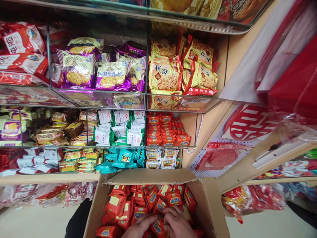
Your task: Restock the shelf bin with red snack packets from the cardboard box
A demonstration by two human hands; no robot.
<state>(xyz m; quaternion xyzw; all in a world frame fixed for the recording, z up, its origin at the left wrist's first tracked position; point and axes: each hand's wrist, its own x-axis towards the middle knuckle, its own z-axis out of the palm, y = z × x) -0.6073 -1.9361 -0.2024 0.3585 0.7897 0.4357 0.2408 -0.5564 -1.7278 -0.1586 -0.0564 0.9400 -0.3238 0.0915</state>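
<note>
An open cardboard box (pixel 210 201) at the bottom centre holds many small red packets (pixel 173 197). Both hands reach into it from the bottom edge. My left hand (pixel 141 226) lies on the packets with its fingers together, pointing right. Close beside it, my right hand (pixel 177 221) has bent fingers touching the packets. A red packet (pixel 157 226) lies between the two hands; whether either one grips it is unclear. Similar red packets (pixel 167 130) are stacked in a shelf compartment above the box.
Clear-fronted shelves (pixel 99 96) with purple packets (pixel 78 69), yellow packets (pixel 165 74), green-white packets (pixel 120 129) and teal packets (pixel 125 158) rise beyond the box. A red and white plastic-wrapped item (pixel 294 82) hangs at the right. Bagged goods (pixel 264 196) lie low right.
</note>
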